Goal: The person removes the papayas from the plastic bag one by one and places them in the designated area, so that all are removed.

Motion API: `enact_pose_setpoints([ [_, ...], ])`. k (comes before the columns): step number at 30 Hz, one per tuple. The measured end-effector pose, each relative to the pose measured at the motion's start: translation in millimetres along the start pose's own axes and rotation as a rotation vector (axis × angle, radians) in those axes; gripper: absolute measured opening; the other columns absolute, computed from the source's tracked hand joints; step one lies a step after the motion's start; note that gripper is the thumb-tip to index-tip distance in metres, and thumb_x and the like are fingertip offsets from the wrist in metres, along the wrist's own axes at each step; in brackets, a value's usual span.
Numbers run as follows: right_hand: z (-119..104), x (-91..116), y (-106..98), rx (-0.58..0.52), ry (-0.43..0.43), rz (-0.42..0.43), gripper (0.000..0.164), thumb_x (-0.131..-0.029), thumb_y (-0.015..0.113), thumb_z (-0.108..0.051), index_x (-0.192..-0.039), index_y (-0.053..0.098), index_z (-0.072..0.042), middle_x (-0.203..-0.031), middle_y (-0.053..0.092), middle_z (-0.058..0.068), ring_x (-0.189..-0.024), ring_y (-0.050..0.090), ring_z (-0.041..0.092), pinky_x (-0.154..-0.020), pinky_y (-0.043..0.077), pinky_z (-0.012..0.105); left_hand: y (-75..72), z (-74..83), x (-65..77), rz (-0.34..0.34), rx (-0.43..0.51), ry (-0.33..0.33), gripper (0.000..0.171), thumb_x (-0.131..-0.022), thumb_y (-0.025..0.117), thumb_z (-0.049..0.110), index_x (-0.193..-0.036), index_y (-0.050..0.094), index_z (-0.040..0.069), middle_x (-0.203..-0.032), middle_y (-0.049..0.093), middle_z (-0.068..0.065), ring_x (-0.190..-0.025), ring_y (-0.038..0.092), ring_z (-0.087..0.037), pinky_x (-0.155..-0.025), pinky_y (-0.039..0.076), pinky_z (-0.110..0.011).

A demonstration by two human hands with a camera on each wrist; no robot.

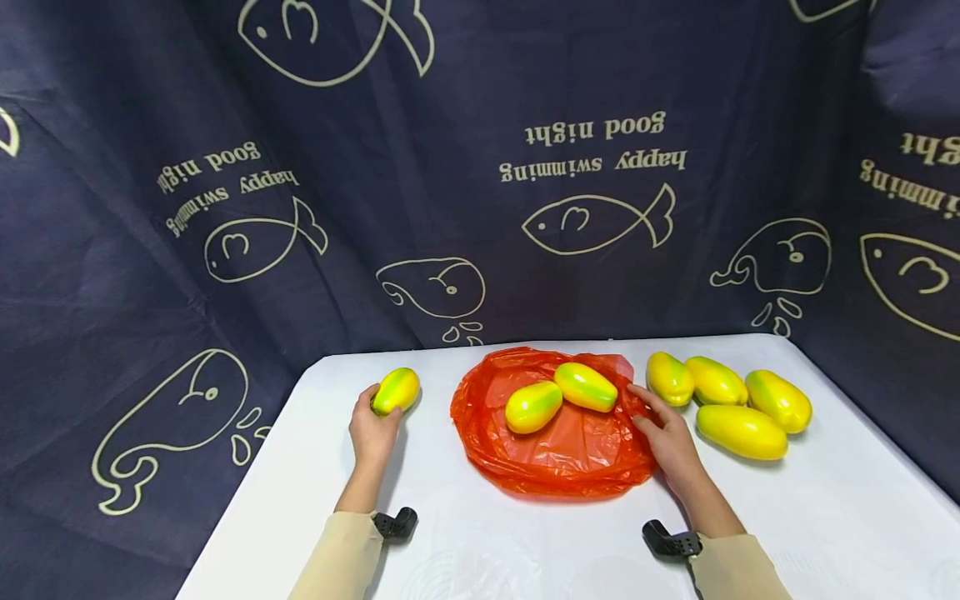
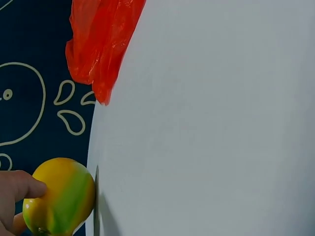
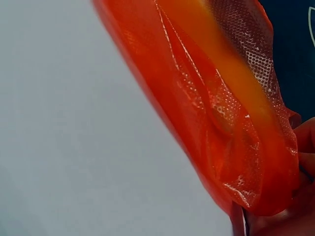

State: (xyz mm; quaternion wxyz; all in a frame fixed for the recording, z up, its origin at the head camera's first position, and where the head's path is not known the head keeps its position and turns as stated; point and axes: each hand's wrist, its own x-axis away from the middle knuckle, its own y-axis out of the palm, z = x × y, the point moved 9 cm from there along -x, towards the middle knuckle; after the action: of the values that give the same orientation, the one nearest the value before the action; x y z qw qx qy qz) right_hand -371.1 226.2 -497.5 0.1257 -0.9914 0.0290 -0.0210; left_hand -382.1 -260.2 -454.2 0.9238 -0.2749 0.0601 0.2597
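My left hand (image 1: pixel 372 435) grips a yellow-green papaya (image 1: pixel 397 391) at the left of the white table, thumb and fingers around its near end. In the left wrist view, the thumb (image 2: pixel 25 187) presses on the side of this papaya (image 2: pixel 60 196). A red plastic bag (image 1: pixel 491 467) lies spread open mid-table with its rim rolled outward. Two papayas rest inside it, one at the left (image 1: pixel 533 407) and one at the right (image 1: pixel 586 387). My right hand (image 1: pixel 670 446) holds the bag's right rim, thumb and fingers at the plastic; its fingertips are partly hidden in the right wrist view.
Several more papayas (image 1: pixel 742 432) lie grouped on the table right of the bag, close beside my right hand. A dark curtain (image 1: pixel 480 167) with fish and whale drawings hangs behind the white table (image 1: pixel 525 542) and along its sides.
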Motion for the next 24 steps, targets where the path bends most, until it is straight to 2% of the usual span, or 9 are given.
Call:
enact_pose_setpoints([
  [9,-2.9,1.9,-1.1,0.001,0.001,0.012,0.055,-0.104,0.043,-0.011,-0.156,0.034,-0.026,-0.167,0.022,0.009,-0.148,0.031,0.032,-0.112,0.041,0.037,3.2,-1.8,2.2,-0.025,0.005,0.005,0.062,-0.084,0.068,0.002,-0.141,0.044,-0.005,-0.139,0.048,-0.030,-0.132,0.046,-0.047,-0.114,0.036,-0.058],
  [16,-4.5,2.3,-0.6,-0.004,0.005,0.013,0.055,-0.104,0.042,-0.010,-0.156,0.035,-0.026,-0.168,0.019,0.008,-0.150,0.027,0.032,-0.114,0.037,0.046,6.5,-6.5,1.7,-0.059,0.006,-0.030,0.063,-0.086,0.066,0.004,-0.144,0.041,-0.004,-0.143,0.044,-0.028,-0.136,0.043,-0.045,-0.117,0.034,-0.057],
  [24,-5.6,2.5,-0.8,0.014,0.002,0.017,0.055,-0.104,0.043,-0.011,-0.156,0.035,-0.027,-0.168,0.018,0.008,-0.151,0.026,0.033,-0.113,0.038,0.046,7.0,-7.7,2.1,-0.073,-0.009,-0.062,0.064,-0.087,0.067,0.006,-0.145,0.040,-0.002,-0.144,0.042,-0.027,-0.137,0.041,-0.045,-0.118,0.032,-0.056],
])
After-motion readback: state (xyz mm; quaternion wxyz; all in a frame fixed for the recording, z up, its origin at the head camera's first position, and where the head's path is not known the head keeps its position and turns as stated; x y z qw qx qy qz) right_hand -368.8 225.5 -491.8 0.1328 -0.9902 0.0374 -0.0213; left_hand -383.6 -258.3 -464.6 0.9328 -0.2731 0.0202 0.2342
